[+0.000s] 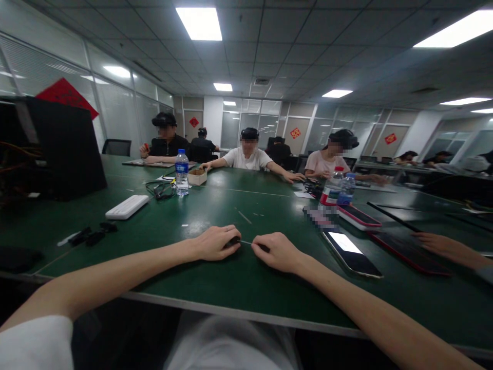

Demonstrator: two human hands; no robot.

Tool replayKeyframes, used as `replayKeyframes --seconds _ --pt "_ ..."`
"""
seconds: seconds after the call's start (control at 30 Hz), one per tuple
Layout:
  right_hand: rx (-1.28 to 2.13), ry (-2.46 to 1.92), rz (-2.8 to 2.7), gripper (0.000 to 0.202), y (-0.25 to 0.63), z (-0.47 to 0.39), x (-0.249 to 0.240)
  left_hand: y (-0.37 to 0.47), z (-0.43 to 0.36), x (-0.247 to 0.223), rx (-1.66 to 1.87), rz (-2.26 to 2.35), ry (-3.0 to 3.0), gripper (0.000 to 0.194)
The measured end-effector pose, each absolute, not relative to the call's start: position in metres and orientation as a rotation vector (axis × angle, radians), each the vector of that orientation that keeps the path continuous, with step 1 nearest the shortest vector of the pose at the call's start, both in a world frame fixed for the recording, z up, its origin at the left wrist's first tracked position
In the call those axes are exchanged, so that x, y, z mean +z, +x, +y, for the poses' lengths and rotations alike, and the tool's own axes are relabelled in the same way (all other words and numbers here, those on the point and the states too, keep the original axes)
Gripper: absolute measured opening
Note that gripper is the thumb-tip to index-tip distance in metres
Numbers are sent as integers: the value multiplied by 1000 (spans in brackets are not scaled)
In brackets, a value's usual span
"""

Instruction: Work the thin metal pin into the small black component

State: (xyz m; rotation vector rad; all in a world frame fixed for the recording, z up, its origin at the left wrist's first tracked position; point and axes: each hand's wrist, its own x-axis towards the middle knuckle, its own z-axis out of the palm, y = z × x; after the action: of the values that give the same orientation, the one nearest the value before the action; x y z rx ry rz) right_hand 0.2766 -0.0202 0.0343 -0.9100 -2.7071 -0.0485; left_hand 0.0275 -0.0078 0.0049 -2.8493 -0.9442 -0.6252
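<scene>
A thin, pale rod point(245, 242) bridges the gap between my two hands just above the green table. My left hand point(217, 243), a ring on one finger, is closed around a dark rounded piece point(233, 240) from which the rod seems to come out. The far end of the rod runs into the curled fingers of my right hand point(278, 252), which pinch it. How much lies inside the fingers is hidden, and the exact kind of thing cannot be made out. Both wrists rest on or close to the tabletop point(185, 277).
To the right lie a phone with a lit screen point(352, 253), a dark red-edged tablet-like slab point(408, 253) and a co-worker's hand point(442, 247). Bottles point(333, 187) stand behind. On the left are a white power bank point(127, 207), cables point(159, 190) and a water bottle point(182, 174).
</scene>
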Motion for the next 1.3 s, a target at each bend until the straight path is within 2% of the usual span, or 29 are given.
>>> replayKeyframes --seconds 0.2,0.47,0.77,1.3 --pt "-36 -876 -2714 25 277 -20 32 26 -6 -1 -691 -1082 -2845 32" --pt "2 -886 -2717 27 276 -22 34 28 -12 5 -634 -1088 -2840 19" --pt "-23 -902 -2716 29 277 -20 34 25 -5 -7 -736 -1049 -2822 25" --pt "-74 -1045 -2593 31 275 -20 33 27 -6 1 -705 -1147 -2870 25"
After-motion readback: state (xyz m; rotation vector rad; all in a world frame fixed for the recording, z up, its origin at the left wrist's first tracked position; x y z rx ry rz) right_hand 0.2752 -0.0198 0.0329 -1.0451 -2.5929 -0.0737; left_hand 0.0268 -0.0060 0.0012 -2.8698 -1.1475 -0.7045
